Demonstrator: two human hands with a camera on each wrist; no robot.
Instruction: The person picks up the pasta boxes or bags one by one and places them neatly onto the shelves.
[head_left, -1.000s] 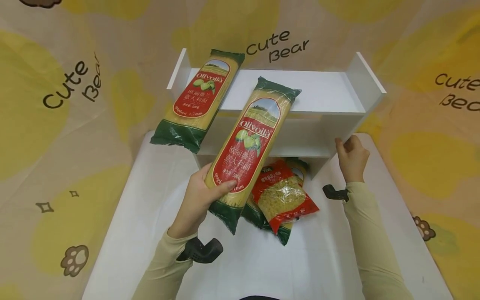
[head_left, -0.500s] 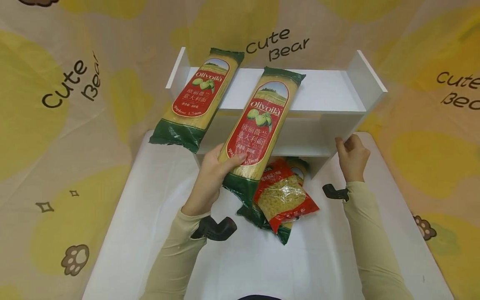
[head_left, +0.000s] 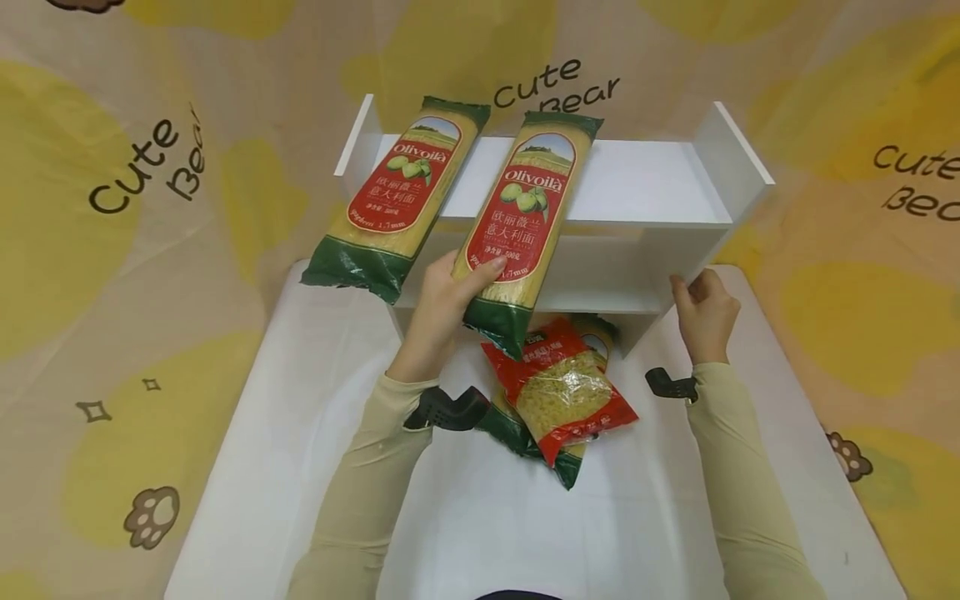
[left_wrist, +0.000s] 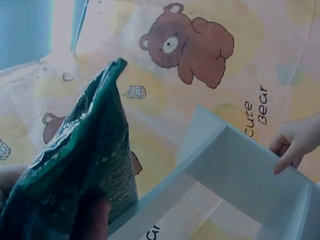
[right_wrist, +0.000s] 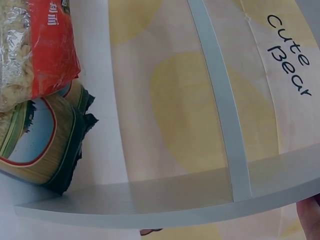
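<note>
The white table [head_left: 300,500] carries a white two-tier shelf [head_left: 660,187]. A first spaghetti pack [head_left: 397,200] lies across the shelf's top left end, its lower end overhanging. Just beside it, your left hand [head_left: 438,304] grips a second spaghetti pack [head_left: 525,217] near its lower end, fingers and thumb curled round it, its top resting over the upper tier. Your right hand [head_left: 705,312] holds the shelf's right side panel, fingers curled on its edge. A red macaroni bag [head_left: 562,387] lies on a further spaghetti pack [right_wrist: 45,155] before the shelf
</note>
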